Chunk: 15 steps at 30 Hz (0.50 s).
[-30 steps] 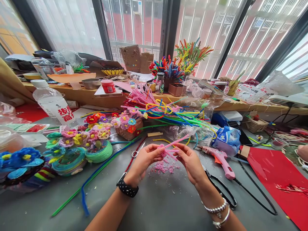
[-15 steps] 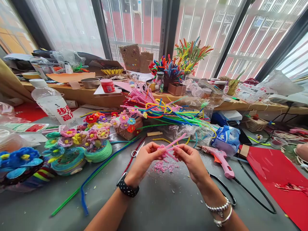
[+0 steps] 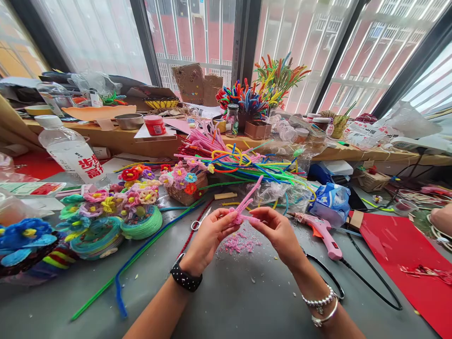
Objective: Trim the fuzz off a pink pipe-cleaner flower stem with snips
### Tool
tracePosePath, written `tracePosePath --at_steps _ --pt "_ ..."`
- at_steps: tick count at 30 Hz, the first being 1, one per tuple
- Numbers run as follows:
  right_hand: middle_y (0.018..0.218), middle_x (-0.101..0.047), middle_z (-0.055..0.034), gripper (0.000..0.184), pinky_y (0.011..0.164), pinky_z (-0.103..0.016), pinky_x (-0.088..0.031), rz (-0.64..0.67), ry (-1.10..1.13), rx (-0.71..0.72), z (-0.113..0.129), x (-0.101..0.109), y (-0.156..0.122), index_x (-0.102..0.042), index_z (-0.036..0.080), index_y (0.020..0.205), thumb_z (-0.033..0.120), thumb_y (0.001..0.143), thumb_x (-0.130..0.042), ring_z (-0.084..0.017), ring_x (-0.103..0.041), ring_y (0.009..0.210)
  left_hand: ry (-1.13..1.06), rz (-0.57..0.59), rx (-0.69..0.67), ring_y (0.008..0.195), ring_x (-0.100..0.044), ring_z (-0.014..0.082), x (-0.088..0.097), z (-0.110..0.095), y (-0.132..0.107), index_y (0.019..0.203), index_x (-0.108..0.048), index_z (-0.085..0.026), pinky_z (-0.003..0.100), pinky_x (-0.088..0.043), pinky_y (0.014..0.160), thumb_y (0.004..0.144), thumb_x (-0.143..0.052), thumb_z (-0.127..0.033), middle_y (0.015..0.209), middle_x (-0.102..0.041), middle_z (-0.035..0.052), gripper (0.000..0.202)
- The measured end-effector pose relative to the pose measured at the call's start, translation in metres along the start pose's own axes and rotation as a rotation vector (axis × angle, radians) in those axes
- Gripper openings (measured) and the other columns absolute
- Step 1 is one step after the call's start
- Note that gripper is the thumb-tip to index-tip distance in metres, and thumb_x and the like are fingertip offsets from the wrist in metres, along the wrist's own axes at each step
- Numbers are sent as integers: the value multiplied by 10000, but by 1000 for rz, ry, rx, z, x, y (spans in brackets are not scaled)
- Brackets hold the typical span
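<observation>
Pink pipe cleaners [image 3: 251, 194], bent and joined at a bunched centre, are held above the table in front of me. My left hand [image 3: 216, 231] pinches the bunched part between thumb and fingers. From there one long fuzzy end sticks up to the right and a shorter one runs sideways. My right hand [image 3: 277, 235] has thumb and forefinger around the tip of that sideways end. Pink fuzz clippings [image 3: 240, 242] lie on the table below both hands. White-handled scissors [image 3: 200, 220] rest just beyond my left hand.
A pink glue gun [image 3: 323, 234] with a black cord lies to the right, beside red sheets [image 3: 391, 254]. Pipe-cleaner flowers in pots [image 3: 141, 221] and a water bottle [image 3: 76, 153] stand left. Behind my hands is a heap of coloured pipe cleaners [image 3: 243, 160].
The pink piece has turned so its long end points more steeply upward. My right fingers have shifted from near the centre to the tip of the sideways end. My left hand keeps its pinch.
</observation>
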State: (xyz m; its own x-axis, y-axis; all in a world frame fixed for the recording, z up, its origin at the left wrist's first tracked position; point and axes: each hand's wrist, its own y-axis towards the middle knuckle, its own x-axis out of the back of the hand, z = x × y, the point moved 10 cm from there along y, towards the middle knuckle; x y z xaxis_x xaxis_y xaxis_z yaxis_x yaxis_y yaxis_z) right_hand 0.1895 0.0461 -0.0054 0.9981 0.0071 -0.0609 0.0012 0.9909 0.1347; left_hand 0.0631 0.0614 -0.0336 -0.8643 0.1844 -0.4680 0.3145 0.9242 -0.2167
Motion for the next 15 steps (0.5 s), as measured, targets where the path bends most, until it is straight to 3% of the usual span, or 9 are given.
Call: tracePosePath --at_steps 7,15 --pt "786 -592 -21 77 580 -245 -417 16 -29 189 21 -5 -4 -664 219 715 282 696 -623 -145 -520 701 -10 62 105 675 -598 87 -10 12 -1 717 -574 -135 193 -469 683 671 -653 -219 721 -636 13 124" --pt "639 -594 39 83 563 -229 -417 -38 176 98 5 -5 -3 -589 218 752 246 692 -640 -99 -514 581 82 54 73 692 -602 105 -10 12 -3 698 -570 -124 206 -467 675 646 -671 -252 728 -638 29 171"
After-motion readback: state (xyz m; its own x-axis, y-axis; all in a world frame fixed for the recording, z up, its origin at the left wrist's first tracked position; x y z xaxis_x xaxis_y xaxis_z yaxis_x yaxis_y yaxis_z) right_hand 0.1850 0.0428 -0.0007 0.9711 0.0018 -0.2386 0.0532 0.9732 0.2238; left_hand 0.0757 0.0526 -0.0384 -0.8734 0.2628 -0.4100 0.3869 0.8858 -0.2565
